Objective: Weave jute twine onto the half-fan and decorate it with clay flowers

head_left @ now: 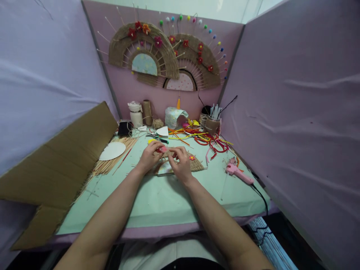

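Note:
Above the middle of the table, my left hand [150, 154] pinches a small pink and red flower [163, 149]. Closing in from the other side, my right hand [181, 163] has curled fingers, and its index fingertip meets the flower's edge. Below both hands lies a half-round, twine-wrapped fan [198, 164] with a pale patterned centre [165, 168]. A red flower with a yellow middle [192, 158] sits on the fan's right side. My hands hide much of the fan's upper part.
A pink glue gun [239, 173] with a black cord lies at right. Coloured chenille stems [194, 134] spread behind my hands. Thin sticks [108, 165] and a white oval [113, 151] lie left, beside a cardboard sheet [64, 150]. Finished fans [116, 47] hang on the back panel.

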`<state>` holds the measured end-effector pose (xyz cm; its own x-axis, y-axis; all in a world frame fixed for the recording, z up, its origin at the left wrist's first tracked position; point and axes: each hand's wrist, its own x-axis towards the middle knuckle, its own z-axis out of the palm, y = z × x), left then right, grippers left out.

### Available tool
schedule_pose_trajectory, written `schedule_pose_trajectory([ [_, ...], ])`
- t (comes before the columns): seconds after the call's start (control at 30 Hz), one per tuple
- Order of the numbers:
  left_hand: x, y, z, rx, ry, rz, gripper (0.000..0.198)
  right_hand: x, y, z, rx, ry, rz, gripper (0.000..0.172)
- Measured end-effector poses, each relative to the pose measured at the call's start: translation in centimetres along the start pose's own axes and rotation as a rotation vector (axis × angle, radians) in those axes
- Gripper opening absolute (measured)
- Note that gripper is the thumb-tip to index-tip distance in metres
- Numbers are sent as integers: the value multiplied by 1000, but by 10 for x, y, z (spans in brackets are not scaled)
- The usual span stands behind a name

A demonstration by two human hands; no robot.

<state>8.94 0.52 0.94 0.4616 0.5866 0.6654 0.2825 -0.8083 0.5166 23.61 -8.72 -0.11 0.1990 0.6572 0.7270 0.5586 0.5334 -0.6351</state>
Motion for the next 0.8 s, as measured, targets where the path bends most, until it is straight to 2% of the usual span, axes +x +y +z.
schedule_pose_trajectory([
  [0.2,-2,7,6,62,-86,-12,21,0,2,-1,-40,-57,55,20],
  [0.37,-4,5,7,73,-126,-1,24,1,6,-1,-62,-50,65,13],
  [0.47,-4,6,9,57,-104,16,22,1,7,0,-89,-31,18,9],
  [0.6,-4,8,11,29,-39,-37,18,0,7,0,-100,-54,-21,8],
  [0.8,-4,10,11,80,30,-9,19,2,4,-3,-39,-9,56,13],
])
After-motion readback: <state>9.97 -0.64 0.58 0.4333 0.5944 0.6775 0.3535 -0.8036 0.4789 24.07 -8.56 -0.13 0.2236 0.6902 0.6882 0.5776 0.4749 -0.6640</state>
